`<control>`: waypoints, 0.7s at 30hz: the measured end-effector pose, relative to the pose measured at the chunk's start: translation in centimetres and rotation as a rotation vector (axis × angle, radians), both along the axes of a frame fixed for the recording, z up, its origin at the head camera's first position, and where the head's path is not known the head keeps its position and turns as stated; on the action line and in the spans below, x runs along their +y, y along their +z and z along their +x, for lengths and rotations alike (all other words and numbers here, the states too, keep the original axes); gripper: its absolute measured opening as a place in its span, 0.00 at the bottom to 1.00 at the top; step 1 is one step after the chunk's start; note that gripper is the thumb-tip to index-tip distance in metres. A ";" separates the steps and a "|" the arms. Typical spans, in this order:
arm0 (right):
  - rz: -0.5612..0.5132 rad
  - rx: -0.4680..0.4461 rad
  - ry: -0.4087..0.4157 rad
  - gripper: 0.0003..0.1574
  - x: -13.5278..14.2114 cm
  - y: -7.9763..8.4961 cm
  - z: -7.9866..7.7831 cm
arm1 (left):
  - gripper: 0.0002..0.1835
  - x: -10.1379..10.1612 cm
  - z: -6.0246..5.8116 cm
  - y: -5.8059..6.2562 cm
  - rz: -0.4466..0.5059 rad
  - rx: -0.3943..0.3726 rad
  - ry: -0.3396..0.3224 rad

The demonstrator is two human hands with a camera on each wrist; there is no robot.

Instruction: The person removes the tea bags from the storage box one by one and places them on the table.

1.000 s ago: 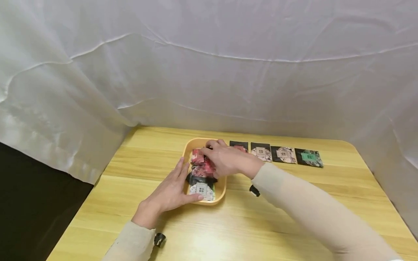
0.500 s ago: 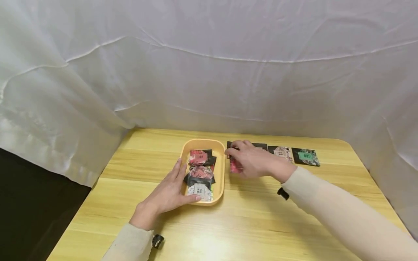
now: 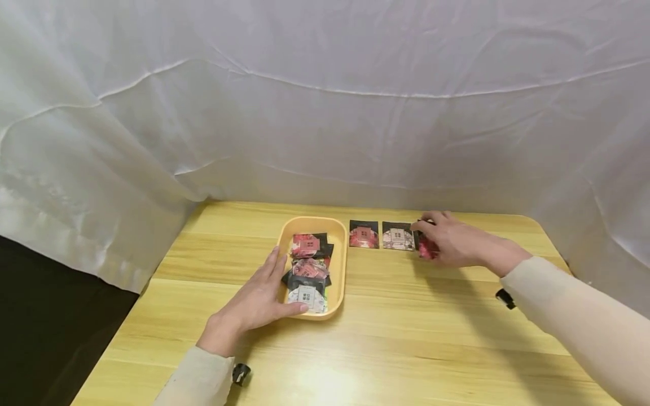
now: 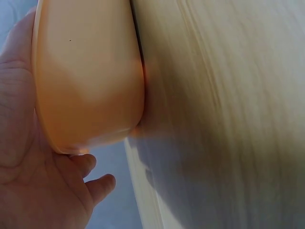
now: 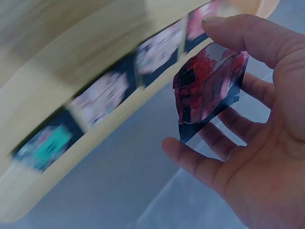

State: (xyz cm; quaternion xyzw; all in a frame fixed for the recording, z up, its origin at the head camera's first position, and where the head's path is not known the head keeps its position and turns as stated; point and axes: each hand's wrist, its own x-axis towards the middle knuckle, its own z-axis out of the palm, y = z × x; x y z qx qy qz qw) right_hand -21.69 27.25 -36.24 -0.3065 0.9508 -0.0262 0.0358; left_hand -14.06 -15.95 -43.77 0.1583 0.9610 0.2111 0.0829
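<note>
My right hand (image 3: 459, 242) pinches a small red-and-black sachet (image 5: 209, 86) between thumb and fingertips, held above the row of sachets. In the head view it overlaps the right part of that row. My left hand (image 3: 251, 299) lies with long, straight fingers along the left wall of a yellow-orange tray (image 3: 344, 270), its thumb reaching over the near rim. The left wrist view shows the tray's outer wall (image 4: 90, 71) against this hand. Inside the tray lie overlapping sachets: a red one (image 3: 306, 245), a pinkish one (image 3: 310, 269) and a white-and-black one (image 3: 307, 296).
Right of the tray, flat sachets form a row along the table's back: a red one (image 3: 364, 234), a whitish one (image 3: 398, 237), then another whitish one (image 5: 102, 95) and a green-labelled one (image 5: 47, 145). A pale curtain (image 3: 325, 141) hangs behind the wooden table (image 3: 386, 338).
My right hand has come out of the tray with a red sachet and moved right, over the row. The left hand has stayed at the tray.
</note>
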 end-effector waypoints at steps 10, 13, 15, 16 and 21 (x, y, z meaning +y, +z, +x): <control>0.082 -0.054 -0.138 0.46 7.3 -1.3 -1.7 | 0.68 -0.6 -0.1 0.2 0.004 -0.005 0.001; 0.113 -0.081 -0.199 0.47 9.9 -2.0 -2.3 | 0.69 -0.5 -0.1 0.1 -0.002 -0.002 -0.005; 0.138 -0.071 -0.228 0.44 11.6 -2.4 -2.6 | 0.69 -0.5 -0.2 0.1 -0.004 0.000 -0.006; 0.149 -0.068 -0.239 0.44 12.3 -2.6 -2.7 | 0.69 -0.5 -0.2 0.1 -0.006 0.002 -0.007; 0.188 -0.063 -0.294 0.42 14.8 -2.9 -2.9 | 0.68 -0.6 -0.2 0.0 -0.008 0.006 -0.007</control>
